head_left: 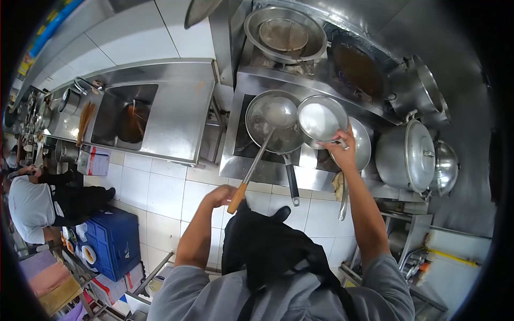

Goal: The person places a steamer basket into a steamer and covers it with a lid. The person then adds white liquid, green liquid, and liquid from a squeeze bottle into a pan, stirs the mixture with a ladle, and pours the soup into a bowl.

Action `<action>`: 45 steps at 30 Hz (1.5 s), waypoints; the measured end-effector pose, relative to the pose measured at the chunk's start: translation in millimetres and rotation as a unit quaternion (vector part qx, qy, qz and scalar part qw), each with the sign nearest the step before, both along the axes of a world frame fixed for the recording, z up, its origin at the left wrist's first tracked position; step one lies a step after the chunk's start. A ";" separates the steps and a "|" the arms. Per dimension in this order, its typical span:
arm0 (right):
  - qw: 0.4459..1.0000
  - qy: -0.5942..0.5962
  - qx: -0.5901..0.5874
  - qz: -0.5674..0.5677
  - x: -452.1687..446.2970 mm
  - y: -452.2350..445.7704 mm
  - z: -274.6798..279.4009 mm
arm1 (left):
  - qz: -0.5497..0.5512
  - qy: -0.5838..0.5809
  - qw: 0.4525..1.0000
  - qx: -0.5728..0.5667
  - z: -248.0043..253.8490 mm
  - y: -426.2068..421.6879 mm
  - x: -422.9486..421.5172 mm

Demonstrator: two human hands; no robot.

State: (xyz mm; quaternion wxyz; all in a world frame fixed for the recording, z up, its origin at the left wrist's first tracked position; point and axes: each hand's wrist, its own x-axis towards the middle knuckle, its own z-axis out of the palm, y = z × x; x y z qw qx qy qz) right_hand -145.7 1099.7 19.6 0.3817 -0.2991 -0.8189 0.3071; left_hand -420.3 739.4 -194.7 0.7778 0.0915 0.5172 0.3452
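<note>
My left hand [218,196] is closed at the wooden handle of a long metal ladle [258,159]; part of its fingers is hidden. The ladle's round head lies over a frying pan [253,122] with a black handle, which sits on the stove. My right hand [342,142] grips a small metal pot [343,111] by its near right side, with the thumb toward the front. White contents [319,121] show inside the pot. It is held beside the pan's right rim, above the stove. Partly behind my right forearm lies a wide metal pan [363,147].
A lidded pot [402,155] stands right of the stove. Behind are a large metal basin [251,40] and a dark wok [356,69]. At left is a steel counter [179,115] with a sink [100,125]. A co-worker [33,200] is by a blue crate [115,241].
</note>
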 end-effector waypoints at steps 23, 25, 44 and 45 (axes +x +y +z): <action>0.997 -0.056 -0.059 -0.010 18.5 -22.3 2.7 | 0.120 0.388 0.914 0.013 -193.0 46.4 116.2; 0.996 -0.078 -0.053 0.001 19.6 -19.7 3.2 | 0.079 0.066 0.992 -0.074 -154.8 33.5 86.8; 0.987 -0.160 0.017 -0.015 -8.9 7.4 13.2 | 0.006 0.456 0.880 0.131 203.9 44.9 34.6; 0.988 -0.156 0.017 -0.016 -10.2 8.6 14.0 | 0.004 0.459 0.878 0.132 190.4 50.1 38.5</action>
